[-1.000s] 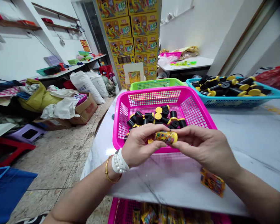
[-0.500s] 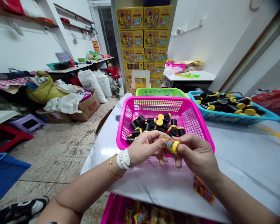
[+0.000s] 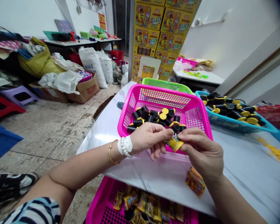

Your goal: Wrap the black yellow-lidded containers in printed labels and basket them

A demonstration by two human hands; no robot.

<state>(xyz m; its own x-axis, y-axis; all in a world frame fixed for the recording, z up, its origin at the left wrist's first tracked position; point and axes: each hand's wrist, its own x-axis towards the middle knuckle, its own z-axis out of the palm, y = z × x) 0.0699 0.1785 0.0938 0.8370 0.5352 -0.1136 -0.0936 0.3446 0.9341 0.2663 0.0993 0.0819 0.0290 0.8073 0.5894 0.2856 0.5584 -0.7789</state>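
Note:
Both hands meet over the front rim of the pink basket (image 3: 207, 124), pinching a small tube in a yellow printed wrapper (image 3: 174, 143). My left hand (image 3: 151, 138) has its thumb and fingers closed on the tube's left end. The fingertips of my right hand (image 3: 199, 152) grip its right side. Part of the tube is hidden by the fingers. Several black tubes with yellow caps (image 3: 162, 116) lie loose in the basket just beyond. On the white table below my right hand rests a small stack of printed wrappers (image 3: 195, 183).
A blue basket (image 3: 238, 124) of black and yellow tubes stands at the right; a green basket (image 3: 170, 84) is behind the pink one. Below the table edge, a lower pink basket (image 3: 95, 205) holds several wrapped tubes (image 3: 143, 202). Yellow boxes (image 3: 170, 40) are stacked behind.
The view has tipped downward, showing more of the lower basket. The yellow cap end faced right and showed plainly before; now the tube is turned and my right fingertips have shifted to its upper side.

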